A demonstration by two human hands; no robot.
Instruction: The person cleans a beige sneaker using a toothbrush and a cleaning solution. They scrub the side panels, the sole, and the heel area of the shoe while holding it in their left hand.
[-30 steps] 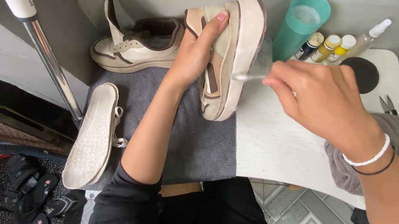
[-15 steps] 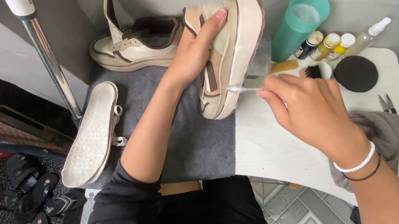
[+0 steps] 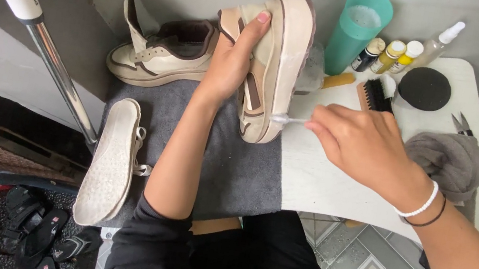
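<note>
A small white tabletop (image 3: 334, 191) stands against a grey wall, its left half covered by a dark grey mat (image 3: 245, 175). On the mat's far edge, a beige sneaker (image 3: 275, 62) is held on its side, sole facing right; it looks light, with a stiff sole and softer upper, best gripped around the upper. The left hand (image 3: 233, 61) wraps it there. The right hand (image 3: 357, 139) pinches a thin white-tipped stick (image 3: 286, 120) against the sole edge. A teal cup (image 3: 355, 30) stands at the far edge.
</note>
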